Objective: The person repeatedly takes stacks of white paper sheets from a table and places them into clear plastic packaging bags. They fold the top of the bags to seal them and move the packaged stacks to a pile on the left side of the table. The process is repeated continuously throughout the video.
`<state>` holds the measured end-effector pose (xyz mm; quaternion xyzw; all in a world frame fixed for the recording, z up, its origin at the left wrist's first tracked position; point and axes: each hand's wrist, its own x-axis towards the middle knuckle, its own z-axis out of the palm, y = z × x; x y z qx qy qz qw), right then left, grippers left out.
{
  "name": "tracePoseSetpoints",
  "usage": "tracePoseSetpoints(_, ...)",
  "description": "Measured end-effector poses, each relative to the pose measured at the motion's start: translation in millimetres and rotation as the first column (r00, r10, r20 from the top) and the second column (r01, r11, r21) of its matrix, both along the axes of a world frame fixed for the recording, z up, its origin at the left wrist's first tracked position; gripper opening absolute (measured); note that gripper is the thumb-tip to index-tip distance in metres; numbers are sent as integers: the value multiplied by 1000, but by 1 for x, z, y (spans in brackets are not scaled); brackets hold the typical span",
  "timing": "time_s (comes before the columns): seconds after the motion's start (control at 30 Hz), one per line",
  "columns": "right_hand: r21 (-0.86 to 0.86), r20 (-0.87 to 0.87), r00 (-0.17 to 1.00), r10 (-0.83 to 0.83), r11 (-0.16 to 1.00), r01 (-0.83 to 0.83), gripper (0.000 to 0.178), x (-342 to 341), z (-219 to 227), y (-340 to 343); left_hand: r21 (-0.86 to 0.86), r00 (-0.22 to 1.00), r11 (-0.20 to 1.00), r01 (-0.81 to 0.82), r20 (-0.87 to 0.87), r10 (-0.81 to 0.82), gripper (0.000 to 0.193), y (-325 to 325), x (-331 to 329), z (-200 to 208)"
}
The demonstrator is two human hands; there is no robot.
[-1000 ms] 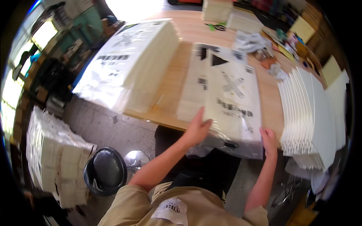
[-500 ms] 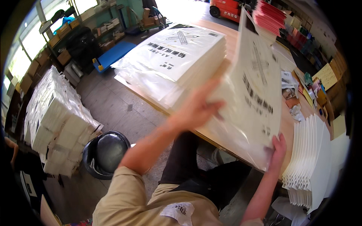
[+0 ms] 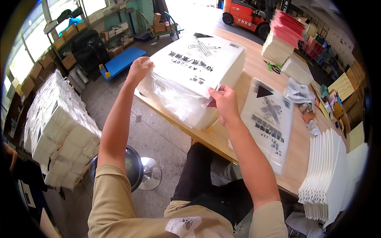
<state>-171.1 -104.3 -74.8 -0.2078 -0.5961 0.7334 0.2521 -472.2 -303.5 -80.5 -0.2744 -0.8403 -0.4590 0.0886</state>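
From where I stand, nearest the body and outward of the right hand (image 3: pixel 225 104), a fanned bundle of white sheets (image 3: pixel 322 170) sits by the worktop (image 3: pixel 254 59) edge; an elbow swung wide could topple it. Also outward of that hand, a single bagged pack (image 3: pixel 268 119) with crossed pencils printed on it lies flat, apart from the stack (image 3: pixel 235 70). The right forearm (image 3: pixel 257 162) crosses in front of its near left side, so a low sweep might drag it askew.

The right hand is pinched narrow, thumb against fingers, on the near right corner of the top bagged pack (image 3: pixel 190 65). The left hand (image 3: pixel 139 70) is closed on the clear plastic at its left corner. Between the two hands, loose film (image 3: pixel 172 99) hangs crumpled down the stack's near face. An uneven pull there could, I'd judge, tear it or twist the top pack, since slick plastic probably grips poorly.

The stack reaches close to the edge just below the hands; a hard tug might send upper packs sliding to the floor (image 3: pixel 154 131). Beyond the right hand lie green-and-black scissors (image 3: pixel 274 68), too far off to snag the film unless it is flung that way.
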Motion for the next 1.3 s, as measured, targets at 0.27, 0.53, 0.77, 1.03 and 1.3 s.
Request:
tracePoseSetpoints(0.27,96,146,987,65,992,-79,26,5,7,-1,45,988,995,-94,130,88,42,4,-11,-27)
tracePoseSetpoints(0.53,234,142,987,68,967,-100,22,75,-59,9,119,1000,993,23,-21,-21,48,-1,-36,-54)
tracePoseSetpoints(0.77,259,94,958,-270,936,239,12,217,-137,48,132,998,989,60,-11,-59,48,-3,-46,-59)
tracePoseSetpoints(1.03,357,8,788,-615,738,572,10,342,-173,87,175,980,967,186,34,-194,54,-20,-121,-85)
tracePoseSetpoints(1.3,955,21,822,-569,255,152,38,356,-149,78,-21,634,962,-271,-756,162,33,31,10,18)
